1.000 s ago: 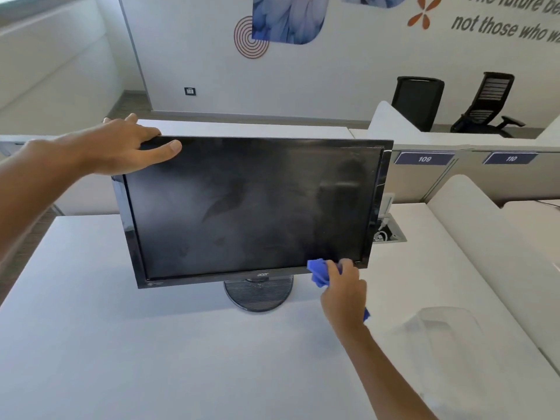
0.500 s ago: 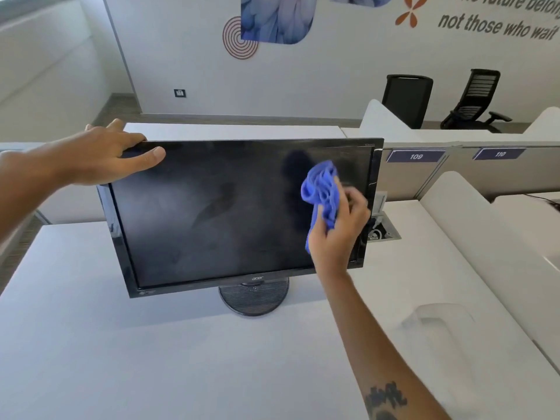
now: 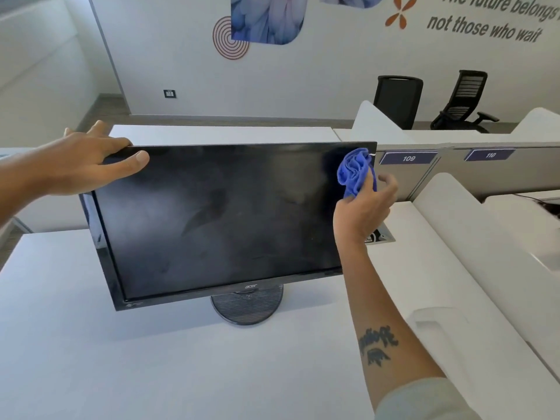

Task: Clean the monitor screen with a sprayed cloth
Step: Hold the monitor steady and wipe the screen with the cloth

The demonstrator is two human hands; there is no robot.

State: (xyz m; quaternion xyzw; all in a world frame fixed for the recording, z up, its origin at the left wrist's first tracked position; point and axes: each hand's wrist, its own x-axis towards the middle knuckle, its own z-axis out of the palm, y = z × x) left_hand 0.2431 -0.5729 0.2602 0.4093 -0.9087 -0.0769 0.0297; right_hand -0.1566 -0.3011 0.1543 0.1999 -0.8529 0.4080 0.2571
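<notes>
Monitor: black glossy flat-screen monitor point(image 3: 218, 216) stands on white desk point(image 3: 151, 359).
Left hand point(image 3: 88, 165): clamped over top-left edge, likely steadying it.
Right hand point(image 3: 362, 207): closed around crumpled blue cloth point(image 3: 354, 171), pressing the top-right corner to wipe.

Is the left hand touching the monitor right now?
Touching. The head view shows the left hand gripping the monitor's top left corner, fingers over the top edge, thumb lying on the front.

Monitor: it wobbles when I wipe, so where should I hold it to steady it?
Probably grip the monitor by its top edge from above, opposite the blue cloth, as the left hand does: it stands on one narrow round base.
</notes>
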